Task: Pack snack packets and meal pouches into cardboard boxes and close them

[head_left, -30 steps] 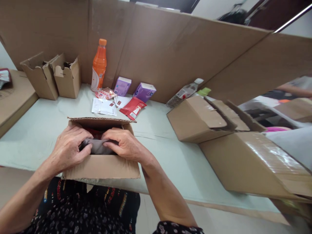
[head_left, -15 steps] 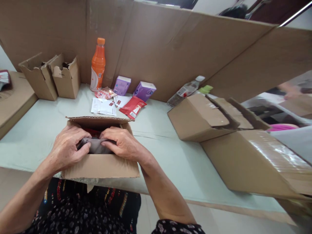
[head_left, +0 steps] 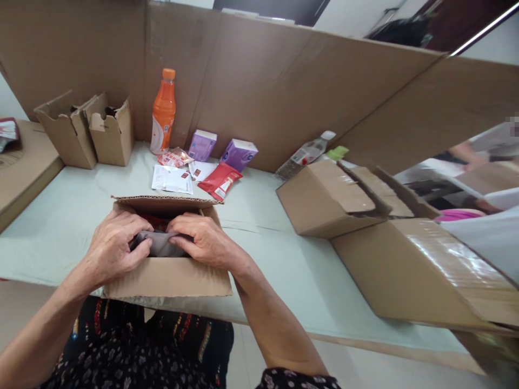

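Pale green bench [head_left: 284, 270] walled by cardboard, open carton [head_left: 170, 278] at its near edge, my left hand [head_left: 111, 248] and right hand [head_left: 205, 240] pinching a grey pouch [head_left: 162, 244] inside.

bottle [head_left: 163, 111] orange | pouch [head_left: 161, 243] grey | packet [head_left: 220, 180] red; cartons [head_left: 239, 154] purple

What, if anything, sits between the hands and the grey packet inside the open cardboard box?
Nothing visible: the left hand and right hand both grip the grey soft packet directly, inside the open brown cardboard box. Something red lies behind the packet, not between.
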Demonstrator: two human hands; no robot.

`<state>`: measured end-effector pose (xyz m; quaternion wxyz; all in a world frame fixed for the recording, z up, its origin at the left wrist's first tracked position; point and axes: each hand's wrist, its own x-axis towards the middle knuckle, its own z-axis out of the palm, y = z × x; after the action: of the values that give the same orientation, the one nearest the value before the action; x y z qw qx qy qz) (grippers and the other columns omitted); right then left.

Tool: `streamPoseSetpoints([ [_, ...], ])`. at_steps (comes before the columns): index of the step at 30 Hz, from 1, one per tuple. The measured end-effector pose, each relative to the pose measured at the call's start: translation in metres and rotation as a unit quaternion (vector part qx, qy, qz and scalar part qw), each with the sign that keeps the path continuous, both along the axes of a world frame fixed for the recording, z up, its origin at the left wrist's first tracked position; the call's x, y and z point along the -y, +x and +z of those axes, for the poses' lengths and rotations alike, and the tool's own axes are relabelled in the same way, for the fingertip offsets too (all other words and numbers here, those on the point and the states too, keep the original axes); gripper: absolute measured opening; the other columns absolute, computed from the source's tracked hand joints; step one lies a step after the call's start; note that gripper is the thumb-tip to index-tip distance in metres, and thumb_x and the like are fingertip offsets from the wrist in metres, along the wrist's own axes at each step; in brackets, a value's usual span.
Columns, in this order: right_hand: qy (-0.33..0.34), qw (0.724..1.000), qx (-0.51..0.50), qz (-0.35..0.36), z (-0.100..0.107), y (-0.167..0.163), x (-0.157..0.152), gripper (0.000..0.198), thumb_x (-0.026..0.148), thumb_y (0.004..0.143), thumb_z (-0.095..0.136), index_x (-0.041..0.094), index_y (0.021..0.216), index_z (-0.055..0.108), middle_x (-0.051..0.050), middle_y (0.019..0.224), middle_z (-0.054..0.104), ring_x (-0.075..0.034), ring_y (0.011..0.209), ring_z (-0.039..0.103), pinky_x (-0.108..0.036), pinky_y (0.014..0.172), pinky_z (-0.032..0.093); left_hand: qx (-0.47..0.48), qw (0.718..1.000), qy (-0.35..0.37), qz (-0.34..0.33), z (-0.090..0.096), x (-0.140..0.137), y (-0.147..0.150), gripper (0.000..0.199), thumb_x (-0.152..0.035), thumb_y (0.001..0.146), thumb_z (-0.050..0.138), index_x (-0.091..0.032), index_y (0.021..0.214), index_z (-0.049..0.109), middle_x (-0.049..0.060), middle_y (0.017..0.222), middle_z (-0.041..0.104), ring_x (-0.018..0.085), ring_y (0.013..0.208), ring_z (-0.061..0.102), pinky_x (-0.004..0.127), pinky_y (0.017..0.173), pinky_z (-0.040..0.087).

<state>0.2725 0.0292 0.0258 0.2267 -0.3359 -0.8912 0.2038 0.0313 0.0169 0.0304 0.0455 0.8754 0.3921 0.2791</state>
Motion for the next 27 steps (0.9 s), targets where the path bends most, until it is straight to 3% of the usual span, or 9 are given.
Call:
streamPoseSetpoints([
  [9,0.007,1.000,-0.025,0.002,-0.002,0.001,-0.003,0.012,0.014,0.100,0.062,0.019,0.094,0.071,-0.008,0.103,0.077,-0.022,0.098,0.070,-0.038,0.093,0.054,-0.011,1.000,0.016,-0.006,0.000,-0.003,0.001,0.026,-0.026,0.093,0.049,-0.018,0.094,0.073,0.010,0.094,0.080,0.030,0.086,0.072,0.045,0.081,0.052],
  [16,0.088,0.984,-0.143,-0.065,-0.001,0.006,0.001,0.016,0.019,0.100,0.059,0.022,0.093,0.073,-0.009,0.115,0.077,-0.023,0.106,0.071,-0.041,0.096,0.057,-0.034,0.999,0.008,-0.003,-0.001,-0.007,0.000,0.026,-0.022,0.091,0.046,-0.018,0.094,0.072,0.011,0.098,0.080,0.031,0.090,0.073,0.046,0.081,0.053],
  [22,0.121,0.986,-0.059,-0.099,0.006,0.017,0.008,0.013,0.023,0.098,0.066,0.020,0.106,0.074,-0.013,0.123,0.076,-0.028,0.112,0.070,-0.049,0.101,0.056,-0.038,0.999,-0.035,-0.007,0.002,-0.018,0.000,0.024,-0.024,0.090,0.048,-0.020,0.092,0.072,0.009,0.099,0.080,0.031,0.092,0.073,0.049,0.083,0.055],
  [24,0.103,0.988,-0.014,-0.113,0.009,0.021,0.008,0.024,0.024,0.095,0.071,0.018,0.118,0.073,-0.015,0.126,0.074,-0.031,0.116,0.069,-0.051,0.103,0.055,-0.013,0.999,-0.033,-0.015,0.003,-0.019,0.000,0.022,-0.027,0.092,0.051,-0.020,0.095,0.071,0.009,0.101,0.079,0.032,0.093,0.073,0.051,0.085,0.057],
  [27,0.092,0.986,-0.017,-0.140,0.014,0.029,0.009,0.025,0.024,0.095,0.070,0.021,0.119,0.072,-0.013,0.130,0.073,-0.031,0.122,0.067,-0.053,0.108,0.052,0.070,0.997,-0.015,0.013,0.001,-0.015,-0.011,0.019,-0.029,0.097,0.056,-0.025,0.109,0.069,0.009,0.122,0.073,0.033,0.113,0.069,0.055,0.100,0.056],
])
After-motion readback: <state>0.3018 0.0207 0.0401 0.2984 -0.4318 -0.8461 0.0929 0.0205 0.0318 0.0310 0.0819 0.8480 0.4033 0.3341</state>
